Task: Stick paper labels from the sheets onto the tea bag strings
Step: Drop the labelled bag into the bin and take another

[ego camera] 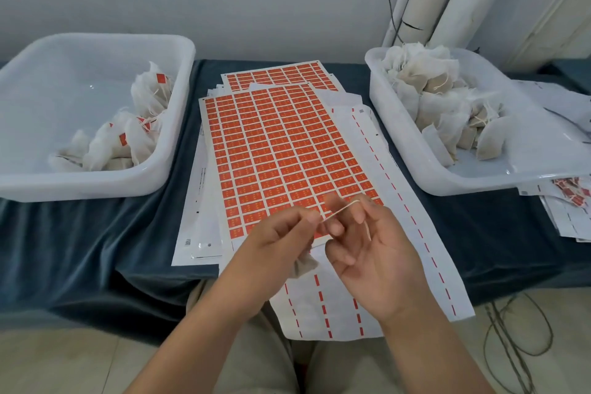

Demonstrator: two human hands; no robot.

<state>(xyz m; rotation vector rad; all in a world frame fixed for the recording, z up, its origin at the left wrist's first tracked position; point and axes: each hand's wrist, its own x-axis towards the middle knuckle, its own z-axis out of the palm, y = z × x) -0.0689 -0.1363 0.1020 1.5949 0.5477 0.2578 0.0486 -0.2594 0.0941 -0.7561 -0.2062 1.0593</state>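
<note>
dark tablecloth (96,233), left hand (275,243), right hand (377,259) maybe pinching string (340,211)

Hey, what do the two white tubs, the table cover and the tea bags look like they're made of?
White tubs: likely translucent plastic, smooth and glossy; light shows through the walls. Table cover: dark blue fabric, perhaps velvet, given its soft sheen and folds. Tea bags: thin white gauzy fabric or filter paper; brownish contents show through.
</note>
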